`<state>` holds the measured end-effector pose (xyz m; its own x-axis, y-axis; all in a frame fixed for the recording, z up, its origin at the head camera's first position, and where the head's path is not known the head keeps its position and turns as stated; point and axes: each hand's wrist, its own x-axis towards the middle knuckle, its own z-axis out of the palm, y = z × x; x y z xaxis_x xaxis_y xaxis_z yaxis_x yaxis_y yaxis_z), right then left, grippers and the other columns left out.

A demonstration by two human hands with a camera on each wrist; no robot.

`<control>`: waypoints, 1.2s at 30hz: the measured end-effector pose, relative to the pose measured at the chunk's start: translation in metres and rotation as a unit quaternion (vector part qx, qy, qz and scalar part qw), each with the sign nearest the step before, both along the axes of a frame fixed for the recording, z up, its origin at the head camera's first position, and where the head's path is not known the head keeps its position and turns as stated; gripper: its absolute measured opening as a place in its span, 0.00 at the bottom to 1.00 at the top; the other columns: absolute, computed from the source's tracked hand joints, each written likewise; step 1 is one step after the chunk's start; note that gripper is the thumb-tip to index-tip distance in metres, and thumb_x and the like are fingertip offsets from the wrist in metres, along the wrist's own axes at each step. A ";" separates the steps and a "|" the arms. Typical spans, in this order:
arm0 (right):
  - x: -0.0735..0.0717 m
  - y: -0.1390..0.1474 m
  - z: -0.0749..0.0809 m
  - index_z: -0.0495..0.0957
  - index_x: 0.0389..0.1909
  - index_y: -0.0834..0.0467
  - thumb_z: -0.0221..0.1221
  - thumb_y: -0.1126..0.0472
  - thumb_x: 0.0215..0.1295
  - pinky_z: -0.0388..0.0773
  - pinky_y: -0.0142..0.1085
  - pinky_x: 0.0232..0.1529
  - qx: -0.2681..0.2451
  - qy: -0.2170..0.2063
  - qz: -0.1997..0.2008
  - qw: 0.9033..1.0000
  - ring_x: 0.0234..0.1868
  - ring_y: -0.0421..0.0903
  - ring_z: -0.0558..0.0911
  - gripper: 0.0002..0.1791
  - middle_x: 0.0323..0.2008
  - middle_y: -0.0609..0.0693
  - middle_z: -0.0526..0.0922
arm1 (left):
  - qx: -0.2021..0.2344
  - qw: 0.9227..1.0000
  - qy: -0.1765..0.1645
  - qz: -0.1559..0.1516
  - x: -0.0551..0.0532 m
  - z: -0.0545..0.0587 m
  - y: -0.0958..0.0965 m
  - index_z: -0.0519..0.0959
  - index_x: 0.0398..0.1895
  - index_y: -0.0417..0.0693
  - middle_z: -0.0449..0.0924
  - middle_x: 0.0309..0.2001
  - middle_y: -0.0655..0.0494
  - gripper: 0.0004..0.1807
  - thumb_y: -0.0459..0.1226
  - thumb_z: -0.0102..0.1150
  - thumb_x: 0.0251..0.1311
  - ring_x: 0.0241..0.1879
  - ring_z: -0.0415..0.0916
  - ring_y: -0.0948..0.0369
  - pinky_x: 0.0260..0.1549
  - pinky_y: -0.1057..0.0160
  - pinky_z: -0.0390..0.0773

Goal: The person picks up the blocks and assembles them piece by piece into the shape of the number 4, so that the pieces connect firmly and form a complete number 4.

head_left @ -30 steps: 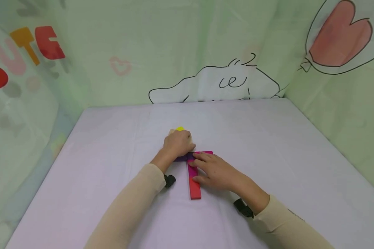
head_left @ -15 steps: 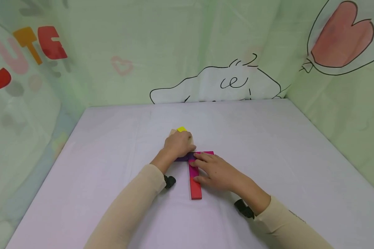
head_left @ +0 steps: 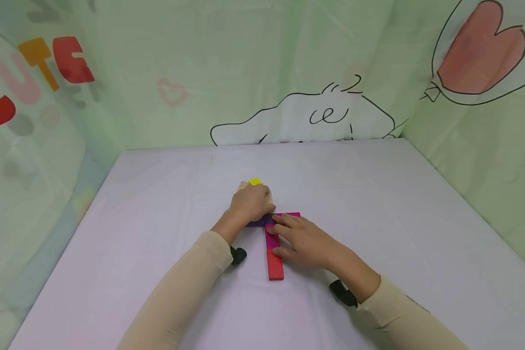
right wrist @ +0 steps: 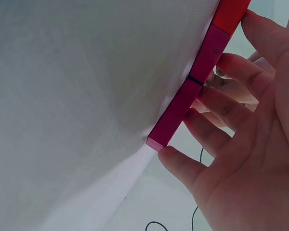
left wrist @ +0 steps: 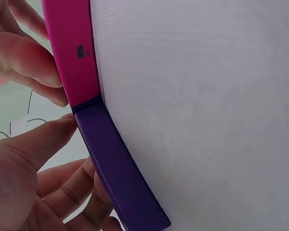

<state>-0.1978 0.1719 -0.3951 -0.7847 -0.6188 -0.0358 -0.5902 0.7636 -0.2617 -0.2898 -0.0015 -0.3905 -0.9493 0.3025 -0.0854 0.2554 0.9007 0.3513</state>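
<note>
My left hand [head_left: 251, 201] lies over a beige flat piece [head_left: 241, 185] with a yellow diamond-shaped piece [head_left: 255, 181] at its far end. In the left wrist view its bent fingers and thumb reach the far edge of a purple block [left wrist: 115, 163], the thumb tip by the joint with a magenta block [left wrist: 72, 53]. The hand covers most of the beige piece, so its grip is hidden. My right hand [head_left: 306, 243] spreads fairly straight fingers onto the T of joined blocks, touching the magenta blocks [right wrist: 176, 115] and the edge of the red block [head_left: 275, 266], which forms the near end.
The blocks lie on a white cloth-covered table [head_left: 157, 194]. Behind it hangs a pale green printed backdrop [head_left: 201, 58], continuing along both sides. Each wrist carries a small black camera, one at the left [head_left: 238, 255] and one at the right [head_left: 343, 293].
The view shifts very slightly. Both hands and the blocks stay in practically the same places.
</note>
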 end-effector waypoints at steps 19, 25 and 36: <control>0.004 0.000 -0.003 0.77 0.66 0.55 0.63 0.49 0.72 0.65 0.56 0.74 -0.013 -0.006 -0.004 1.000 0.75 0.58 0.69 0.26 0.73 0.59 0.71 | 0.010 1.000 0.006 0.012 0.006 0.004 -0.008 0.82 0.62 0.54 0.87 0.54 0.51 0.22 0.52 0.57 0.71 0.54 0.82 0.51 0.48 0.47 0.82; 0.003 0.000 -0.003 0.77 0.67 0.54 0.63 0.47 0.71 0.64 0.56 0.75 -0.005 -0.011 -0.013 1.000 0.75 0.58 0.68 0.28 0.75 0.58 0.70 | 0.023 0.999 0.029 0.028 0.003 0.011 -0.026 0.83 0.62 0.53 0.89 0.46 0.53 0.22 0.50 0.55 0.72 0.44 0.84 0.54 0.38 0.54 0.83; 0.000 -0.002 0.000 0.76 0.69 0.52 0.64 0.47 0.71 0.63 0.58 0.75 0.008 -0.037 -0.028 0.999 0.78 0.58 0.65 0.28 0.77 0.56 0.67 | 0.031 0.998 0.007 0.049 0.004 0.008 -0.050 0.83 0.61 0.51 0.89 0.45 0.53 0.20 0.43 0.57 0.68 0.33 0.79 0.58 0.27 0.63 0.74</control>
